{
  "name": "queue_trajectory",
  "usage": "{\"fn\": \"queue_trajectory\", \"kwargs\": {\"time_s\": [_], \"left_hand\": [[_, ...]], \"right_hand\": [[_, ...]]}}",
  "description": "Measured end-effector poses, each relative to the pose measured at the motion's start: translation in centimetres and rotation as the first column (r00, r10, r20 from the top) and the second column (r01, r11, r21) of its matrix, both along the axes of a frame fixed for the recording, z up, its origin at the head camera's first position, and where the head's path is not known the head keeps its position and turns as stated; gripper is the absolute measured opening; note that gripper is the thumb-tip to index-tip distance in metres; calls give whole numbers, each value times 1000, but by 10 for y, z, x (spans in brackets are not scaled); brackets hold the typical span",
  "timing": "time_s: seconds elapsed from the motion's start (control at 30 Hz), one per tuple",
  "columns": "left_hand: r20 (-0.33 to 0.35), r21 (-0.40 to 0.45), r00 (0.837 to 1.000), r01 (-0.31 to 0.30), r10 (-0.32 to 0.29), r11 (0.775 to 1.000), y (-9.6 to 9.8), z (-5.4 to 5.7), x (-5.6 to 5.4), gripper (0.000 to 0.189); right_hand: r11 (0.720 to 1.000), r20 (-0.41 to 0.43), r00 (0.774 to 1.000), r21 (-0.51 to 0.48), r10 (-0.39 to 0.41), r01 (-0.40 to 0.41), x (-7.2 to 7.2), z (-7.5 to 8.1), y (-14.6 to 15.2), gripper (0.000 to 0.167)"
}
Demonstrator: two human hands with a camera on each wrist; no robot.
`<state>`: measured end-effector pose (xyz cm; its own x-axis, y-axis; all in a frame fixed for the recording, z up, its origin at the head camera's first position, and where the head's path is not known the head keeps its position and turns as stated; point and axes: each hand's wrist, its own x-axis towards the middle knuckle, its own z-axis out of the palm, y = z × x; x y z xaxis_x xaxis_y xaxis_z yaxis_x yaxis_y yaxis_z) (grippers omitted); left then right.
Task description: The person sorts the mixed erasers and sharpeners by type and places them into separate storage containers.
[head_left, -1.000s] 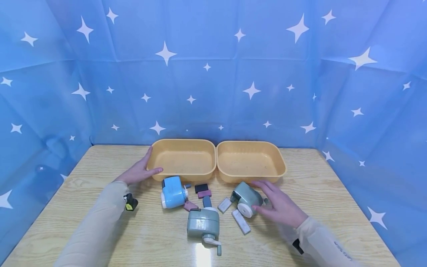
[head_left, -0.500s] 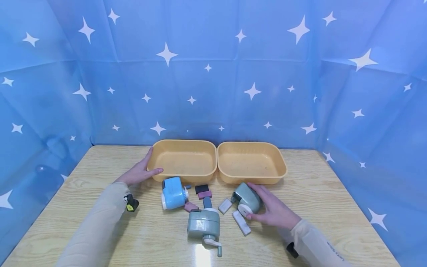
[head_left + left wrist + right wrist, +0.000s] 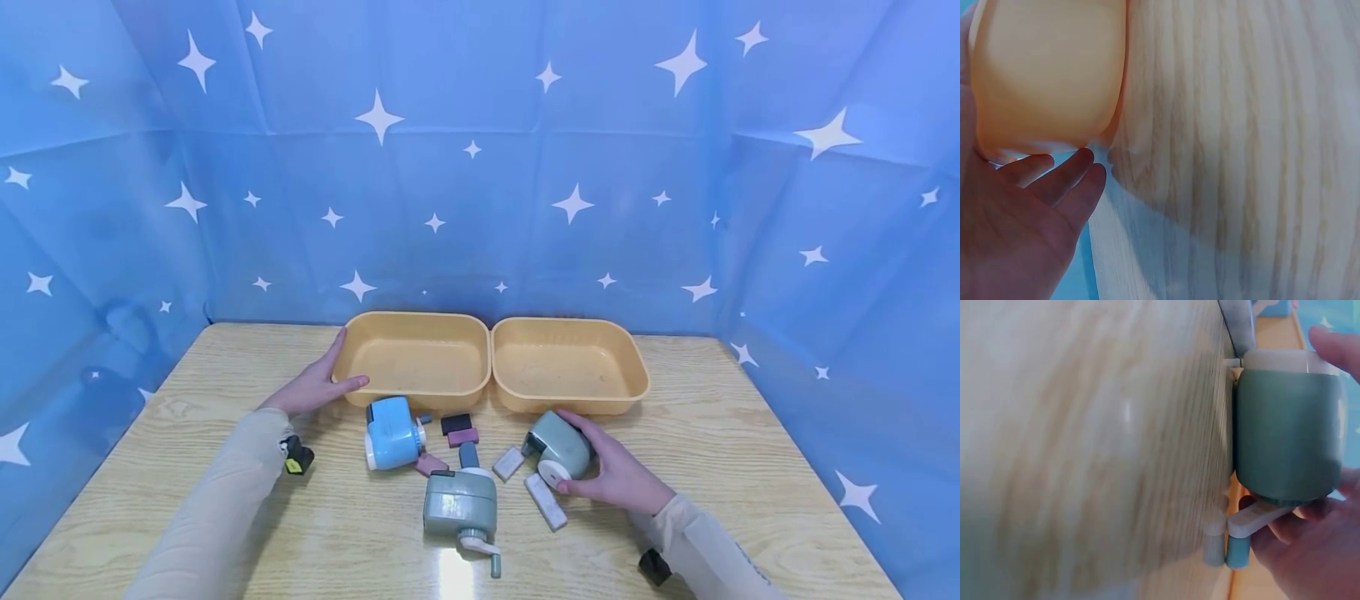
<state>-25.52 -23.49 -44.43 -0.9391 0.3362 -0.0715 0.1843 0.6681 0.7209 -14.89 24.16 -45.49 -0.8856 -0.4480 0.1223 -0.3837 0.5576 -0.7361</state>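
Observation:
My right hand [image 3: 615, 473] grips a dark green hand-crank pencil sharpener [image 3: 561, 442], thumb at its white round end and fingers on the far side. The right wrist view shows its green body [image 3: 1288, 431] lying close over the table, the white crank [image 3: 1260, 515] beside my fingers. My left hand [image 3: 315, 385] rests against the left end of the left yellow bin [image 3: 412, 392], fingers fairly straight along its wall [image 3: 1054, 81]. A blue pencil sharpener [image 3: 393, 433] lies before that bin. A grey-green pencil sharpener [image 3: 460, 504] lies nearer me, its crank toward the front.
A second yellow bin [image 3: 570, 404] stands right of the first, rims together. Between the sharpeners lie small block-shaped erasers: a black one [image 3: 456, 424], a purple one [image 3: 462, 437], a pink one [image 3: 431, 463] and two grey-white ones [image 3: 545, 502]. A blue star-patterned curtain [image 3: 480, 167] surrounds the table.
My right hand has moved left and closed round the dark green sharpener, its thumb now at the white end. The left hand has stayed at the left bin.

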Motion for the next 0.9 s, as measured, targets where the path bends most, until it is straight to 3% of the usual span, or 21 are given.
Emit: {"fn": "queue_trajectory", "kwargs": {"time_s": [0.4, 0.63, 0.9], "left_hand": [[3, -9, 1000, -1, 1, 1000, 2, 5, 1, 104], [-12, -56, 1000, 1, -2, 998, -1, 2, 0, 105], [-18, -38, 1000, -4, 3, 999, 0, 0, -1, 107]], "right_hand": [[999, -56, 998, -22, -31, 30, 1, 2, 1, 90], [998, -47, 997, 37, -57, 59, 3, 12, 1, 91], [999, -92, 995, 34, -33, 36, 4, 26, 0, 89]]}}
